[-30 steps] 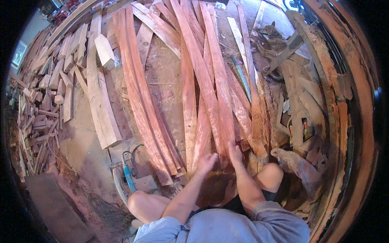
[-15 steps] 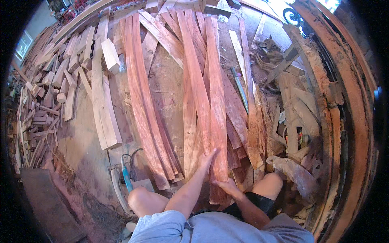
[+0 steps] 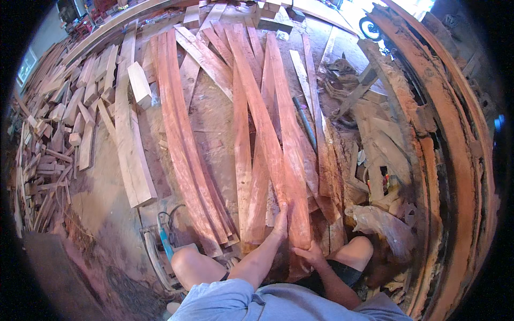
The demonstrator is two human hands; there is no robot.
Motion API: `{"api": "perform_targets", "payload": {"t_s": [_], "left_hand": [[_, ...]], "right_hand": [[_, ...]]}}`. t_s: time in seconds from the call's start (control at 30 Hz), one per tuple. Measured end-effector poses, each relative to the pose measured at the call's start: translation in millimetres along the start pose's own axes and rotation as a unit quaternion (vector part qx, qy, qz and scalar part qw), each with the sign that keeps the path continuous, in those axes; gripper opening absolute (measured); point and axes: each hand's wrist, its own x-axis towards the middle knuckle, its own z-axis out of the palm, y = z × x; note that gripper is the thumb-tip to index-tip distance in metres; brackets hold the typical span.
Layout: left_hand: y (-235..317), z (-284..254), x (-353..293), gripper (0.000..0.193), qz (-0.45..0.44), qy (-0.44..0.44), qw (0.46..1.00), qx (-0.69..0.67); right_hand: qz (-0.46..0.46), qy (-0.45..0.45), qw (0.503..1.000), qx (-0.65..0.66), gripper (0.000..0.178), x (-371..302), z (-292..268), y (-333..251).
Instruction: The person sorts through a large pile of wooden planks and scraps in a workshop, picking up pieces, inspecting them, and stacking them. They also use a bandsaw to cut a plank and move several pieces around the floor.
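Dusty brown floor (image 3: 107, 208) is spreading before you, carrying loose timber from its left edge to its right. You are sitting low at its near edge, and one long, flat, reddish-brown wooden plank (image 3: 295, 198) is stretching away from you, its near end lying between your knees. Your left hand (image 3: 280, 223) is resting along that plank's left edge, partly open with the fingers pointing forward; whether it is gripping, one cannot tell. Your right hand (image 3: 312, 254) is holding the near end, fingers bent around it and only partly closed. Just left, a second long reddish plank (image 3: 262, 125) is slanting toward the far edge, its near end meeting the first beside your left fingers. Farther left, a bundle of narrow reddish boards (image 3: 184, 144) is lying apart, then a thick pale wooden beam (image 3: 135, 160). Pale cut blocks (image 3: 61, 131) are heaping up along the floor's left edge. Beside your right knee, a crumpled, translucent plastic bag (image 3: 383, 227) is lying near rough, orange-brown wooden slabs (image 3: 428, 160), which are lining the right edge.
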Motion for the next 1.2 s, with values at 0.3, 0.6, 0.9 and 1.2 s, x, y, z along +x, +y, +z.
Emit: {"api": "perform_targets", "payload": {"t_s": [0.3,0.6,0.9,1.2], "left_hand": [[90.0,-21.0,5.4,0.095,-0.069,-0.168,0.973,-0.139],[72.0,65.6,-34.2,0.118,-0.144,-0.376,0.877,-0.264],[83.4,27.6,-45.8,0.098,-0.185,-0.276,0.904,-0.267],[182.6,-56.9,-50.5,0.084,0.026,-0.129,0.982,-0.132]], "right_hand": [[0.109,-0.008,0.961,-0.252,0.088,-28.4,32.3,-14.4],[-0.100,0.278,0.832,-0.468,0.072,-100.5,35.8,-5.1],[-0.237,0.264,0.828,-0.435,0.078,-86.6,60.2,53.4],[-0.308,0.039,0.906,-0.288,0.074,3.7,115.5,11.5]]}}
